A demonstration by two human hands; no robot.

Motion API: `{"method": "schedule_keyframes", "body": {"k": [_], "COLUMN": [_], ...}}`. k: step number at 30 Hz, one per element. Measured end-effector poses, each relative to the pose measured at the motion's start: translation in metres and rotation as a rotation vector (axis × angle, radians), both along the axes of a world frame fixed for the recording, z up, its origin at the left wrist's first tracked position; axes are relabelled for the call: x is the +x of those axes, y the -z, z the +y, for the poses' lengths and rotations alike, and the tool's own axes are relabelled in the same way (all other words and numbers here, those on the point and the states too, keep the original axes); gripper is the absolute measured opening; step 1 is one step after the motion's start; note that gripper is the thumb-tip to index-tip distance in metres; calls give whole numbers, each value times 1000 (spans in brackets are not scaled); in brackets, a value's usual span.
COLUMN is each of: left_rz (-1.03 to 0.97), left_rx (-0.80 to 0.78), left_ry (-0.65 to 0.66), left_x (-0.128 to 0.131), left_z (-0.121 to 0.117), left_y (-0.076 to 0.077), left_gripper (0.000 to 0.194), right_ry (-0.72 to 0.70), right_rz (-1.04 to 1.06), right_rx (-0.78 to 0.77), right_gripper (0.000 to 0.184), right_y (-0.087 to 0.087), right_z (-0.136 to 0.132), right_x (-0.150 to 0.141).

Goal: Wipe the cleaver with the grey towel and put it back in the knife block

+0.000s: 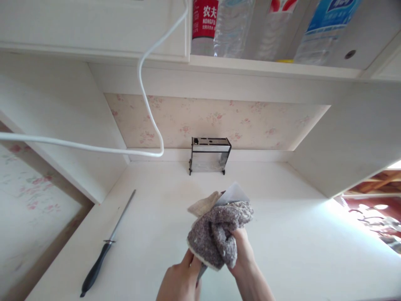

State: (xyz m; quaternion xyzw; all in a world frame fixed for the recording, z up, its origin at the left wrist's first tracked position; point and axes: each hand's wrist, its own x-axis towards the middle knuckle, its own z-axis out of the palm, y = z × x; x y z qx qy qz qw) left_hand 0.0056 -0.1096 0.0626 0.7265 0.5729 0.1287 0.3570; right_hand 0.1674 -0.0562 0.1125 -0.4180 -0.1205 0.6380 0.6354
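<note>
A grey-brown fluffy cloth (216,234) with a beige underside is bunched over a knife, most of which it hides. The knife's flat, pale blade (233,194) sticks out past the cloth's far edge. Its dark grey handle end (202,271) shows below the cloth, gripped by my left hand (181,276). My right hand (244,255) is closed around the cloth from the right side, its fingertips hidden in the folds. Both hands are held above the white counter.
A sharpening steel (108,246) with a black handle lies on the white counter (297,234) at left. A small clear-and-black box (209,154) stands at the back. A white cable (147,100) hangs across the upper left. Water bottles (205,25) stand on the shelf above.
</note>
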Motion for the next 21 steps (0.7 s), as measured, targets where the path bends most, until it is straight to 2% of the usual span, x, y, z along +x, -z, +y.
{"method": "schedule_keyframes", "body": {"k": [3, 6, 8, 10, 11, 14, 16, 19, 21], "left_rz": [45, 35, -50, -199, -296, -637, -857, -1146, -1340], "left_rx": [38, 20, -17, -83, -130, -294, -400, -513, -569], "left_ry": [36, 45, 0, -75, -112, -169, -182, -218, -229], "left_x": [-6, -10, -13, -17, -21, -36, -47, -57, -58], "left_z": [-2, -2, -3, -7, -9, -13, -12, -7, -2], "left_y": [7, 7, 4, -2, -4, -14, -19, -24, -25], "left_gripper": [53, 43, 28, 11, 9, 19, 24, 28, 34], "right_ry": [45, 90, 132, 215, 273, 411, 445, 372, 254], "right_rz": [51, 56, 33, 0, -16, -34, -33, -59, -112], "right_rx": [-62, -112, -98, -33, 16, 151, 181, 156, 108], "right_gripper": [34, 27, 22, 17, 16, 20, 23, 28, 34], "right_y": [-6, -11, -16, -22, -25, -28, -23, -1, 17], "right_z": [16, 35, 47, 56, 59, 57, 49, 34, 25], "right_x": [19, 43, 64, 88, 101, 133, 143, 135, 118]}}
